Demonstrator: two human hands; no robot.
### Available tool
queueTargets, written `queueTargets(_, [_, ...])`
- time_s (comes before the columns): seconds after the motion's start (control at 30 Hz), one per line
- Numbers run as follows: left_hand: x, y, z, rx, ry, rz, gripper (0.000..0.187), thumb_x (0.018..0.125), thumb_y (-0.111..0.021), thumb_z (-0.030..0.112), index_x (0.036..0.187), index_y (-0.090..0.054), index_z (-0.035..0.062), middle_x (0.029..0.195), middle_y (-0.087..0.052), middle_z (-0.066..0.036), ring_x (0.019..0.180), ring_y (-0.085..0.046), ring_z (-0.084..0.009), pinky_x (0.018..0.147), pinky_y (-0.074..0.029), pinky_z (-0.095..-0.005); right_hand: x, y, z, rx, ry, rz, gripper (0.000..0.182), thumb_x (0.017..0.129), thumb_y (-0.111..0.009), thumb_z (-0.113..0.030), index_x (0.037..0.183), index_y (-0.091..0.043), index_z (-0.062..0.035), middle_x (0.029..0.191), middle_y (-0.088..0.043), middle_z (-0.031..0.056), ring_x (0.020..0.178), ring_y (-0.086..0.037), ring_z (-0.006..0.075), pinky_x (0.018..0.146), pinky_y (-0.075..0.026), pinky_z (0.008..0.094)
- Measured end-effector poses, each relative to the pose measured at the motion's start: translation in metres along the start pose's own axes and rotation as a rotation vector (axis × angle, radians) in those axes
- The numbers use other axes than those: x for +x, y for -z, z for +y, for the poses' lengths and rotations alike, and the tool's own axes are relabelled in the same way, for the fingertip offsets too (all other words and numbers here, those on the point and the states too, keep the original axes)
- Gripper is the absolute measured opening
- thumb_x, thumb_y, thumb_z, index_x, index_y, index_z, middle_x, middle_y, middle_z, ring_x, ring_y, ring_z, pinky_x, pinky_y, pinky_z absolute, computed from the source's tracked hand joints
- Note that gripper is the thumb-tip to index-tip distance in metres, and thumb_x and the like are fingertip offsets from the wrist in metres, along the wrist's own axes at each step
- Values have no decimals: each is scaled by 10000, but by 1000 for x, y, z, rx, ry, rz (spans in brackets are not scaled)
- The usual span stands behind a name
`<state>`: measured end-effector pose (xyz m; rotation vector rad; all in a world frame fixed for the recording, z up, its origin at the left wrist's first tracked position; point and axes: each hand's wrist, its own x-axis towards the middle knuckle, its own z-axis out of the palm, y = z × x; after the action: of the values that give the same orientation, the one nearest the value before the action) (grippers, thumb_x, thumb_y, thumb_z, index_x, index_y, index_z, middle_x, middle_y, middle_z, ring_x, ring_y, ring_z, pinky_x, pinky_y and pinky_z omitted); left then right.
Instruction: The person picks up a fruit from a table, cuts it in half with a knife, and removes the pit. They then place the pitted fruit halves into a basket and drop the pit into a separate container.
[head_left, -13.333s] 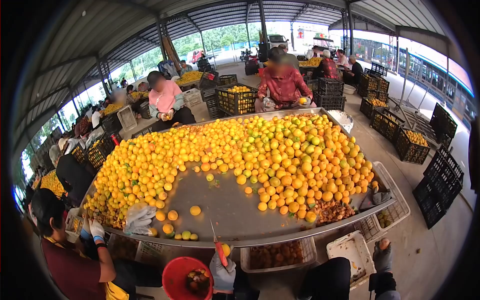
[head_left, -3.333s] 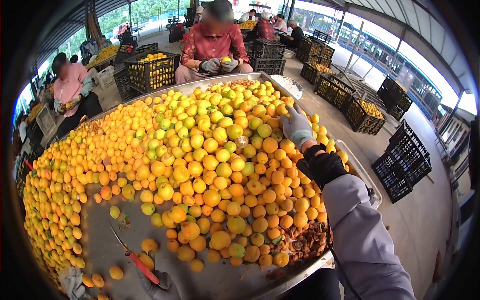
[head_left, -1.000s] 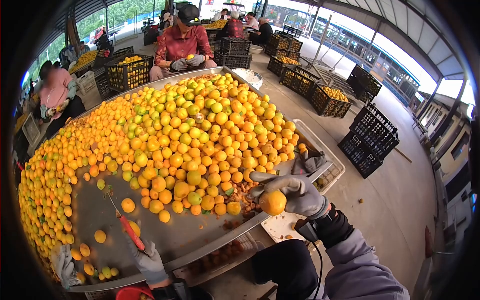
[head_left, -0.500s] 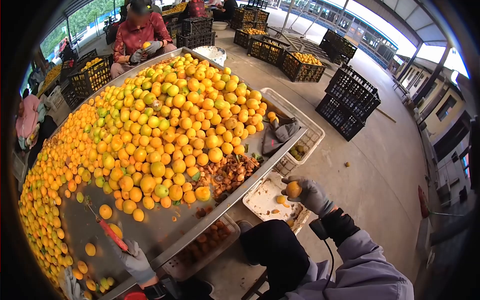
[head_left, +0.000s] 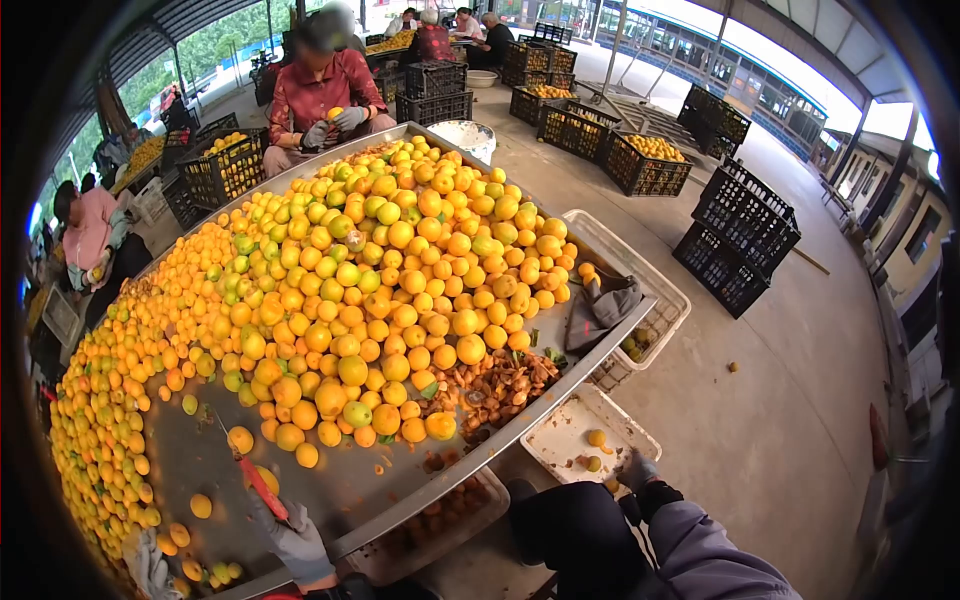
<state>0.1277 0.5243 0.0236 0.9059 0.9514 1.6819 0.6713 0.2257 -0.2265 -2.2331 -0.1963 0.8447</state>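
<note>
My left hand (head_left: 290, 545), in a grey-and-white glove, is closed around the red handle of a thin-bladed knife (head_left: 262, 488) over the metal table (head_left: 340, 490). The blade points away from me, beside a loose apricot (head_left: 240, 439). Low at the right, my gloved right hand (head_left: 638, 470) is at the near edge of a shallow white tray (head_left: 560, 445). Its fingers reach downward, apart, with no fruit visible in them. Several apricots or pieces (head_left: 596, 438) lie in the tray, close to the fingertips.
A large heap of apricots (head_left: 350, 290) covers much of the table. Brown scraps (head_left: 500, 390) and a dark cloth (head_left: 603, 312) lie near its right edge. Another person (head_left: 325, 95) handles fruit across the table. Black crates (head_left: 735, 240) stand on the floor at right.
My right hand has swung down to the white tray, and the apricot that showed in it is no longer visible there. My left hand keeps the knife. The view has shifted.
</note>
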Motion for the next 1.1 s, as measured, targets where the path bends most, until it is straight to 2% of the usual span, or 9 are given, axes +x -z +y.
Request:
queueTargets(0.03, [1, 3, 3, -321, 213, 6, 441, 1028, -476, 287, 1397, -445, 47, 1122, -630, -81, 530, -316, -25, 470, -258, -183, 5, -7, -18, 688, -427, 175, 448, 981, -529, -377, 1269, -483, -37, 1124, -642, 138, 870, -672, 354, 733, -571, 446])
queueTargets(0.13, [3, 12, -3, -227, 163, -109, 458, 1028, -481, 318, 1370, -467, 13, 724, -507, 26, 511, -298, -25, 461, -225, -202, 3, 14, -67, 725, -36, 282, 452, 980, -558, -365, 1285, -523, -34, 1121, -681, 117, 819, -692, 271, 679, -564, 369])
queueTargets(0.23, [3, 11, -5, -234, 151, -10, 521, 998, -536, 371, 1321, -505, -38, 678, -457, 48, 495, -282, -25, 470, -219, -194, -31, 33, -175, 685, 394, 251, 346, 996, -552, -304, 1207, -619, -38, 1077, -697, 105, 751, -696, 205, 635, -540, 294])
queueTargets(0.53, [12, 6, -2, -327, 140, 38, 472, 999, -536, 362, 1290, -515, -10, 1046, -675, -77, 445, -291, -29, 456, -242, -187, -86, -39, -417, 397, 1017, -137, 308, 980, -595, -139, 1228, -600, 43, 1053, -682, 42, 892, -641, 100, 791, -518, 240])
queueTargets(0.77, [23, 1, -8, -393, 86, 90, 453, 1013, -509, 332, 1320, -494, -1, 1140, -663, -89, 462, -299, -33, 467, -251, -201, -104, -170, -522, -38, 1099, -172, 303, 935, -651, -170, 1165, -642, 26, 1030, -711, 79, 883, -670, 125, 799, -542, 274])
queueTargets(0.83, [23, 10, -26, -81, -159, 178, 439, 1022, -488, 313, 1327, -484, -3, 1159, -659, -96, 477, -309, -30, 476, -253, -194, -113, -202, -546, -189, 1174, -72, 359, 864, -695, -275, 1118, -685, -22, 1014, -722, 130, 861, -702, 214, 798, -540, 315])
queueTargets(0.97, [28, 26, -21, -143, -90, 47, 409, 1029, -471, 307, 1301, -494, 3, 1217, -637, -137, 490, -329, -22, 465, -262, -177, -99, -265, -588, -434, 1193, -32, 575, 829, -683, -331, 1316, -562, -52, 1183, -667, 174, 1046, -656, 319, 908, -514, 383])
queueTargets(1.03, [31, 19, -9, 229, -242, -56, 669, 870, -494, -26, 1501, -362, 153, 818, -372, 45, 629, -321, -33, 549, -256, -168, -100, -290, -608, -517, 1140, -45, 654, 797, -714, -315, 1358, -519, -42, 1235, -645, 167, 1099, -636, 321, 936, -507, 368])
queueTargets(1.1, [36, 22, -12, 246, -273, -22, 658, 879, -495, -17, 1500, -362, 152, 895, -431, 37, 623, -329, -31, 539, -267, -167, -98, -311, -624, -629, 1066, -20, 696, 781, -710, -301, 1391, -485, -51, 1232, -642, 176, 1117, -623, 330, 945, -499, 382])
